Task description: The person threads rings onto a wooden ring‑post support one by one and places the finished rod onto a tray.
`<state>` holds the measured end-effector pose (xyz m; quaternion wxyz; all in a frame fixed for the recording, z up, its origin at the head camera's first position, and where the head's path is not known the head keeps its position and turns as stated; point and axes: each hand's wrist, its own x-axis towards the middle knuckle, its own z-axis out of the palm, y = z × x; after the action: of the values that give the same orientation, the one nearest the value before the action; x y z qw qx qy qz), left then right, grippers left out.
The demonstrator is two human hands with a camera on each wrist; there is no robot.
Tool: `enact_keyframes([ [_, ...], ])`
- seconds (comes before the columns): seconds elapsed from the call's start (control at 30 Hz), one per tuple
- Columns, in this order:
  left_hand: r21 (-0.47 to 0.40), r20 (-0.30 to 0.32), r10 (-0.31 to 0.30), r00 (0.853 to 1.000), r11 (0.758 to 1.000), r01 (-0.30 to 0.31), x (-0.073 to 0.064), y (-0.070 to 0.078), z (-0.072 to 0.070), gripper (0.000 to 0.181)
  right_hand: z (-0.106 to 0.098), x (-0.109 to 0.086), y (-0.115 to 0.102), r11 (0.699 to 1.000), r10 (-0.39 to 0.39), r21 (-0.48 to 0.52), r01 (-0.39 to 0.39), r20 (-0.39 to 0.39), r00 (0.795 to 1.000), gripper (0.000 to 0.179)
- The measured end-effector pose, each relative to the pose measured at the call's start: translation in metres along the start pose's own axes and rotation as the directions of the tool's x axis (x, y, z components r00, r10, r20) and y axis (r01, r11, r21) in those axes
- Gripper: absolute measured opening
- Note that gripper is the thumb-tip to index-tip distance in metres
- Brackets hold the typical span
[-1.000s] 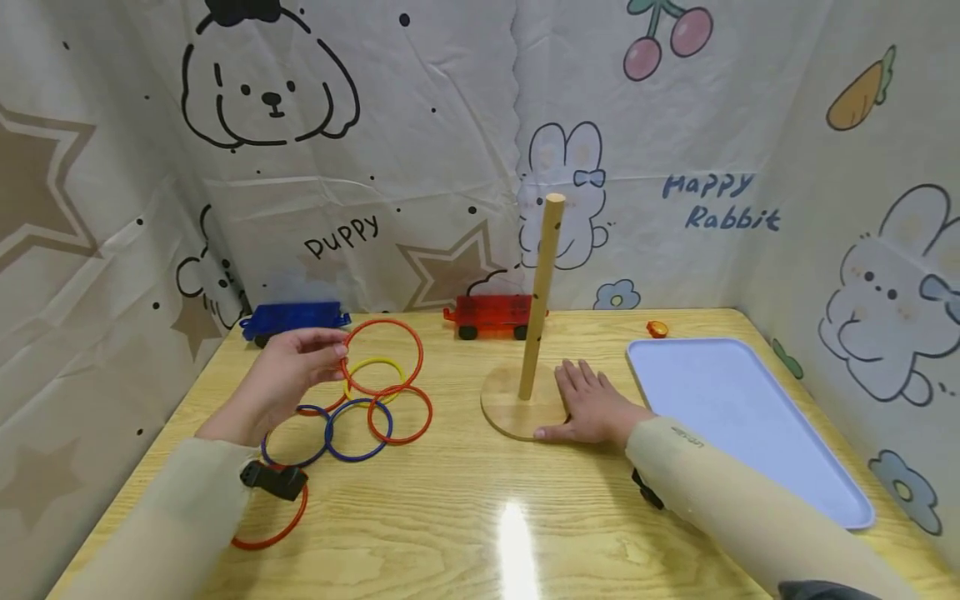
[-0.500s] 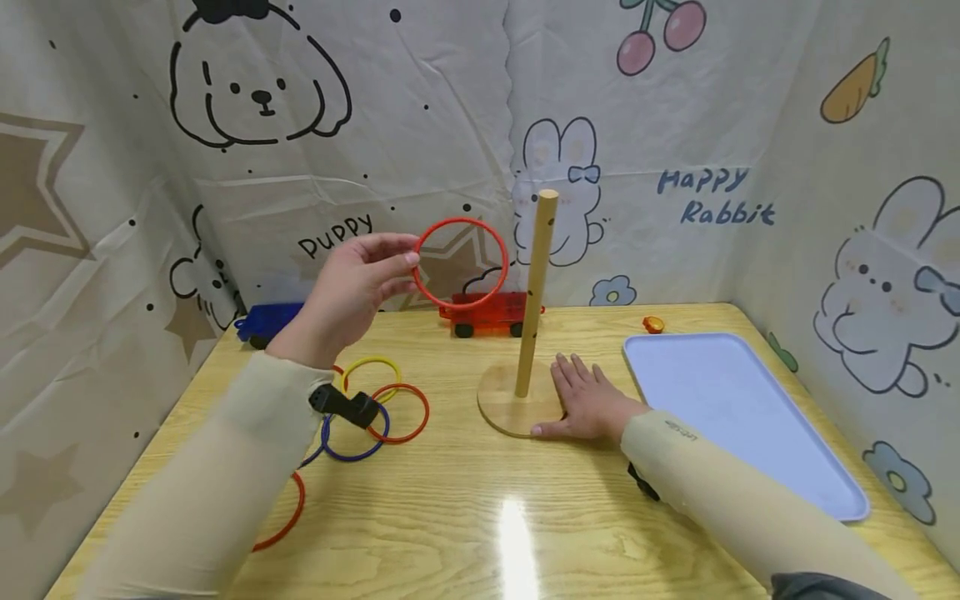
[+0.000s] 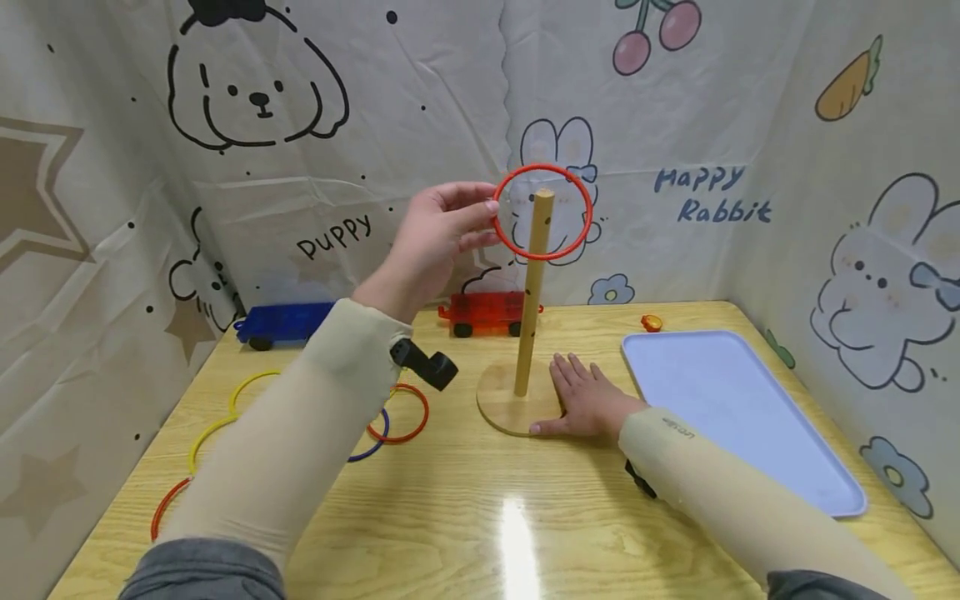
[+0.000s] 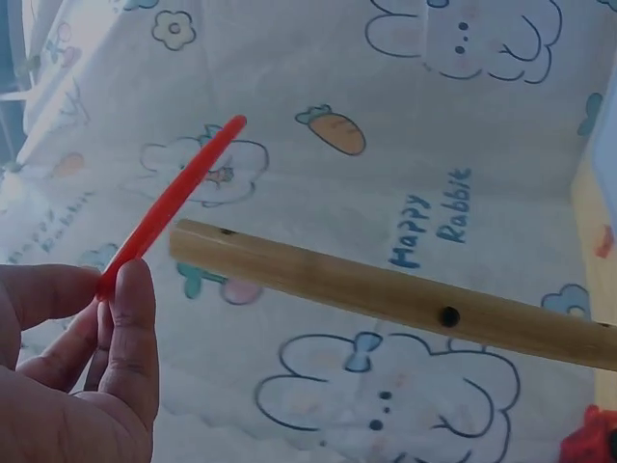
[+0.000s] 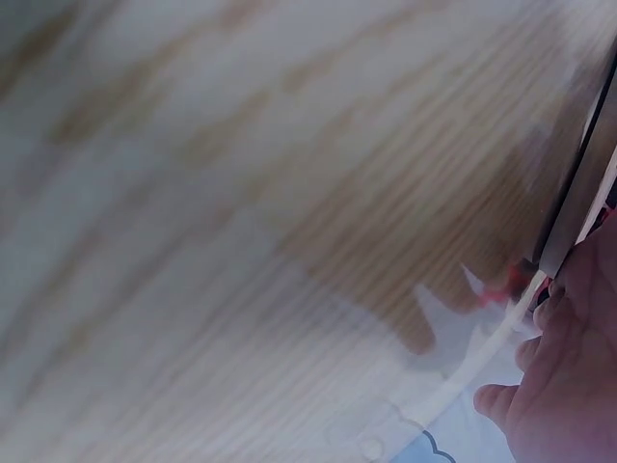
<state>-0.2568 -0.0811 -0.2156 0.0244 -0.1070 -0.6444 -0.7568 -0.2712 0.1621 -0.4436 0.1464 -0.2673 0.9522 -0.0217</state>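
Observation:
My left hand [image 3: 431, 237] pinches a red ring [image 3: 540, 167] by its left side, with the ring raised and tilted at the top of a wooden pole [image 3: 530, 300]. Seen from the head, the pole's tip shows inside the ring and the lower rim crosses in front of the pole. In the left wrist view the ring [image 4: 169, 207] appears edge-on, just beyond the pole's end [image 4: 198, 243]. The pole stands on a round wooden base [image 3: 498, 408]. On that base's right side lies my right hand [image 3: 585, 400], its fingers straight.
More rings lie on the table at left, partly behind my left sleeve: red [image 3: 428, 410], blue [image 3: 365, 456] and yellow [image 3: 255, 375]. Blue [image 3: 281, 323] and red [image 3: 487, 314] toy wagons stand along the back. At right is a pale blue tray [image 3: 735, 417], near a small orange item [image 3: 652, 322].
My left hand has lifted the red ring off the ring pile and carried it up and right to the pole's top. The right hand has stayed on the base.

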Motion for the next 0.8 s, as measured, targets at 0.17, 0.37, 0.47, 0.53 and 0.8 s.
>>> enact_keyframes([
  [0.17, 0.018, -0.037, -0.161, 0.986, 0.987, 0.162, 0.013, -0.032, 0.002, 0.022, -0.001, -0.001, 0.001, 1.0, -0.002, 0.007, 0.002, 0.005, 1.0, 0.118],
  [0.37, 0.077, -0.063, -0.321, 0.945, 0.942, 0.325, 0.015, -0.101, -0.015, 0.025, -0.002, -0.001, 0.0, 1.0, 0.002, 0.02, -0.002, 0.01, 1.0, 0.121],
  [0.47, 0.111, -0.078, -0.384, 0.92, 0.914, 0.391, 0.011, -0.136, -0.023, 0.025, -0.001, 0.001, 0.001, 1.0, 0.009, 0.018, -0.009, 0.013, 1.0, 0.123],
  [0.53, 0.138, -0.083, -0.418, 0.905, 0.894, 0.426, 0.008, -0.156, -0.026, 0.025, 0.001, 0.002, 0.003, 1.0, 0.012, 0.006, -0.012, 0.012, 1.0, 0.125],
  [0.8, 0.179, -0.082, -0.493, 0.866, 0.847, 0.5, -0.008, -0.208, -0.032, 0.026, 0.003, 0.004, 0.003, 0.999, -0.002, 0.034, 0.002, 0.005, 1.0, 0.125],
])
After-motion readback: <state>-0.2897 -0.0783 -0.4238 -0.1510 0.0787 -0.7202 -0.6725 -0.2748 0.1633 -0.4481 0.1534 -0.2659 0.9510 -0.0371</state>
